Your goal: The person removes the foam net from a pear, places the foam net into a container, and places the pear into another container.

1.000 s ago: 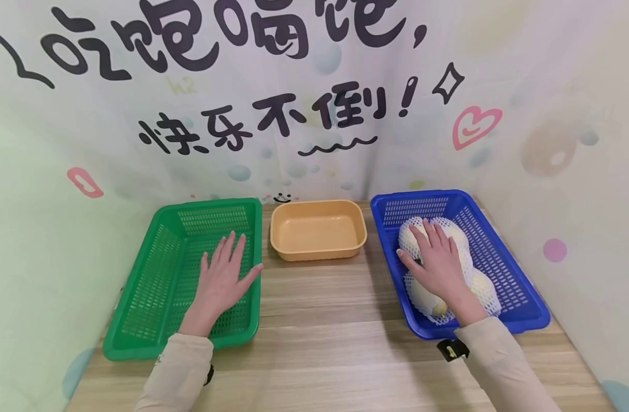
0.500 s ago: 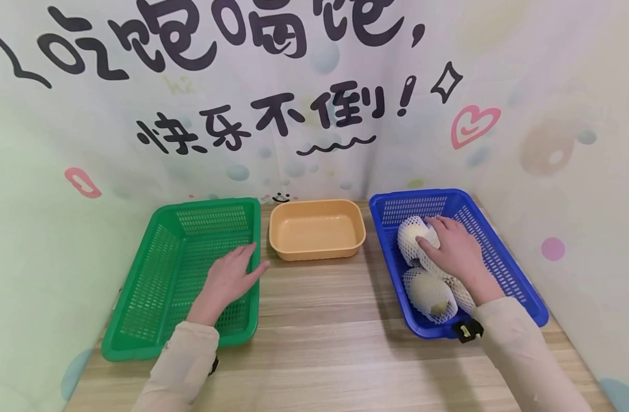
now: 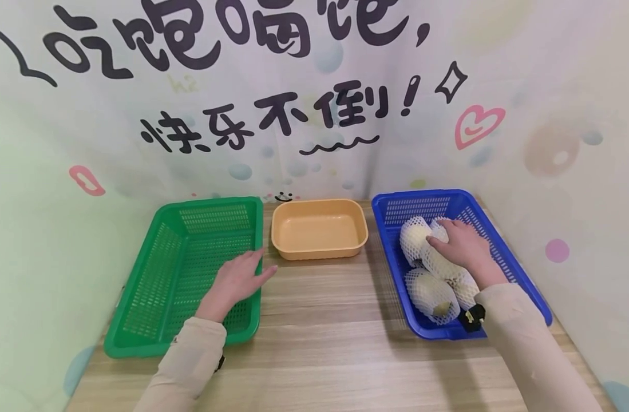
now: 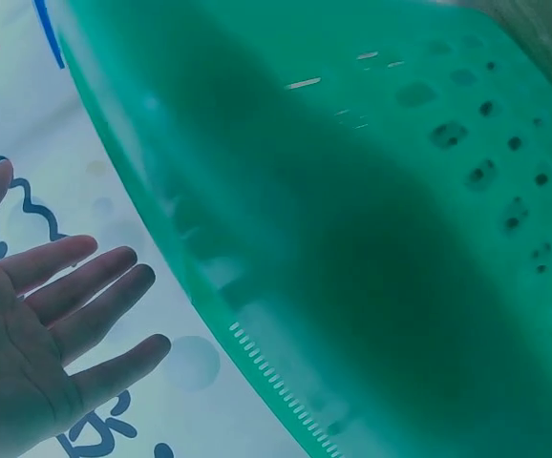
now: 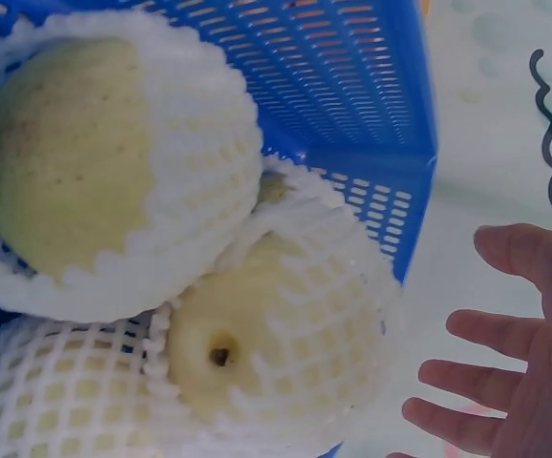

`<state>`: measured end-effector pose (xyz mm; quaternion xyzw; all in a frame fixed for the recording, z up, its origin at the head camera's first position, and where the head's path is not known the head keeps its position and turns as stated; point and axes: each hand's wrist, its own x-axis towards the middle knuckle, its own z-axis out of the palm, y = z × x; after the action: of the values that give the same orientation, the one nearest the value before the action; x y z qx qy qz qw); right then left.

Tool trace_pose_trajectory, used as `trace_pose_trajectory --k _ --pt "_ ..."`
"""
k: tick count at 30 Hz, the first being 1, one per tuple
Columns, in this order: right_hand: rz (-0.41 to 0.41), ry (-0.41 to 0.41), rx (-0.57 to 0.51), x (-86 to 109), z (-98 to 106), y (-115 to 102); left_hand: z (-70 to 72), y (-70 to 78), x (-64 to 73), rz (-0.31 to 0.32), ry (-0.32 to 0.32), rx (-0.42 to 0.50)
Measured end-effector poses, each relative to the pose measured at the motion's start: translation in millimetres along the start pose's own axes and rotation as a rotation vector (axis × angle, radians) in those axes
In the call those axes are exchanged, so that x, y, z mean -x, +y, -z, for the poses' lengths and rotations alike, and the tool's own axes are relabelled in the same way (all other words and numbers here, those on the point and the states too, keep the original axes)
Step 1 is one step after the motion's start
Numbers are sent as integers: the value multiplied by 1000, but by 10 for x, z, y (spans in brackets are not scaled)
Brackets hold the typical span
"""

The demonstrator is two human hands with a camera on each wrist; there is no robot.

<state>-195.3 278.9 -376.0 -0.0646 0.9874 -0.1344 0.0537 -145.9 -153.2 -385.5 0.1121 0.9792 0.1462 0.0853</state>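
My left hand (image 3: 236, 280) hovers over the right side of the green basket (image 3: 113, 343), its fingers straight in the left wrist view and holding nothing. No contents show in that basket. On the right, several pale yellow-green fruits in white foam nets (image 3: 431, 294) lie in the blue basket (image 3: 520, 274). My right hand (image 3: 463, 246) is above the rear right fruits and partly hides them. Its fingers look spread and hold nothing in the right wrist view, apart from the netted fruit (image 5: 286, 353) in front of them.
Between the two baskets, against the back wall, stands a shallow orange tray (image 3: 319, 252). All three containers rest on a wooden table (image 3: 324, 332). A printed curtain (image 3: 314, 166) closes off the back, with walls at both sides.
My left hand has shifted right, towards the green basket's right rim. My right hand has drawn right across the blue basket, uncovering more of the fruits. The containers have stayed in place.
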Motion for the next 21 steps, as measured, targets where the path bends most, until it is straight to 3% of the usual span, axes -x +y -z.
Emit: trace_pose_trajectory --k 4,14,21 --pt "-36 -75 -10 -2 -42 65 -25 -9 6 2 -10 3" --pt "-62 -114 -4 8 -124 158 -62 -23 14 5 -32 2" --pt "-82 -211 -39 21 -186 155 -52 1 8 6 -41 -11"
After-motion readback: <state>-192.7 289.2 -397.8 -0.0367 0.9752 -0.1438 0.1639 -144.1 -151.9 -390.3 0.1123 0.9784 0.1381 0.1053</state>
